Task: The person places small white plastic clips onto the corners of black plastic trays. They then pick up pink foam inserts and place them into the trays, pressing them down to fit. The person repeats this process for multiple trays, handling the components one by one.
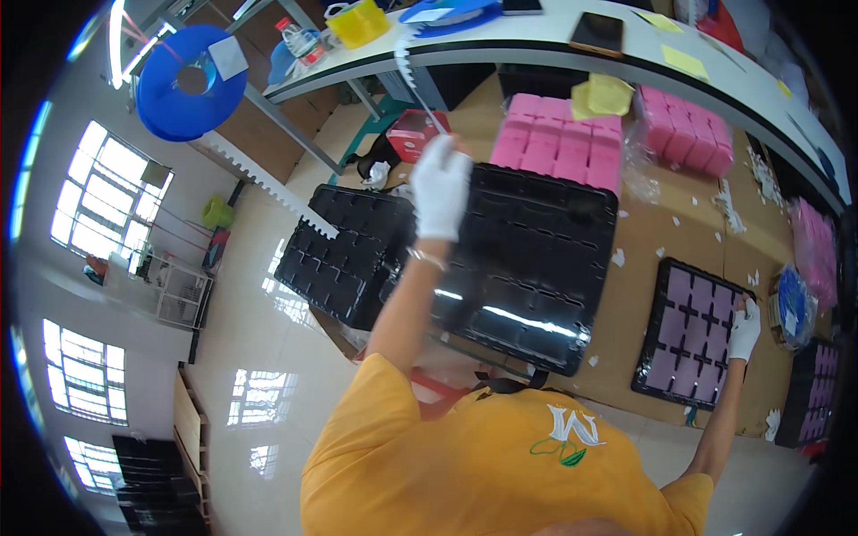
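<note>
My left hand (pixel 440 192), in a white glove, is raised over the black trays. Its fingers are closed at the lower end of a white toothed strip (pixel 404 64), which hangs from a blue reel (pixel 454 20) on the shelf. My right hand (pixel 744 329), also gloved, grips the right edge of a black tray (pixel 645 357) with purple blocks (pixel 686 345) in its compartments. Below my left hand lies a large black tray (pixel 536 259). Another black tray (pixel 344 259) sits to its left.
A second blue reel (pixel 165 89) hangs at upper left, its toothed strip (pixel 268 183) trailing onto the left tray. Pink blocks (pixel 559 143) stand below the shelf (pixel 527 45), which bears a phone (pixel 597 33) and a bottle (pixel 299 43). White scraps dot the brown tabletop (pixel 639 241).
</note>
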`<state>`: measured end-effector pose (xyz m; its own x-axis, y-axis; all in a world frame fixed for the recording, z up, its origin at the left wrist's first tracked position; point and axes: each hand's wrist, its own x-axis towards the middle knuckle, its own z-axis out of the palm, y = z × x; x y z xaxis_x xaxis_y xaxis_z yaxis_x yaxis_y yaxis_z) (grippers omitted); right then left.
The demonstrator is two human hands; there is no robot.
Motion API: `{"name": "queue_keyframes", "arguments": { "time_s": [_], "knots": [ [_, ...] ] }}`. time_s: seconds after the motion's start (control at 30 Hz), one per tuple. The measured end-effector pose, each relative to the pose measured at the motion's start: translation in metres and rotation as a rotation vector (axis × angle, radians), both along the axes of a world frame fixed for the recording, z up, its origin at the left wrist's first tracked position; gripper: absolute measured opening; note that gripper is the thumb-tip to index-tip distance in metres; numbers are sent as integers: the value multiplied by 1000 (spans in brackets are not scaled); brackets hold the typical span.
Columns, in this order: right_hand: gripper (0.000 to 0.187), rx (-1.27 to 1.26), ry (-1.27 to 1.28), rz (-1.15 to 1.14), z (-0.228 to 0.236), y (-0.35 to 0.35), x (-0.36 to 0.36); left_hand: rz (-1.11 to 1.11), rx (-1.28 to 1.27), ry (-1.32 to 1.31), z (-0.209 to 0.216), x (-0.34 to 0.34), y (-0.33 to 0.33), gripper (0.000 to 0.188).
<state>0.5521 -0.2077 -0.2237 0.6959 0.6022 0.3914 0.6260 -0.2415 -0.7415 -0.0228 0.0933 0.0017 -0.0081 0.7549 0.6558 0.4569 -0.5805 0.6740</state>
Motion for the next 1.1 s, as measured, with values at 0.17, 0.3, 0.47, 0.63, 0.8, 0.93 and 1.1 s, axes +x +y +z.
{"name": "queue_keyframes", "arguments": {
  "time_s": [0.17, 0.3, 0.47, 0.63, 0.8, 0.93, 1.1],
  "knots": [
    [18, -21, -246, 260, 126, 97, -152, -71, -214, -152, -40, -104, 184, 63],
    [22, 150, -474, 522, 220, 178, -305, -308, -236, -175, -49, -100, 256, 77],
    [26, 409, -723, 598, 313, 271, -425, -622, -410, -234, -42, -92, 248, 46],
    [32, 484, -1019, 484, 364, 390, -451, -545, -389, -174, -26, -142, 218, 22],
    [26, 229, -1135, 517, 373, 446, -455, -505, -436, -42, 12, -212, 166, 12],
    [22, 335, -1207, 580, 367, 452, -448, -483, -569, -60, 10, -246, 123, 8],
    [22, 119, -1135, 357, 360, 477, -418, -534, -728, -170, -22, -247, 94, 9]
  ]
}}
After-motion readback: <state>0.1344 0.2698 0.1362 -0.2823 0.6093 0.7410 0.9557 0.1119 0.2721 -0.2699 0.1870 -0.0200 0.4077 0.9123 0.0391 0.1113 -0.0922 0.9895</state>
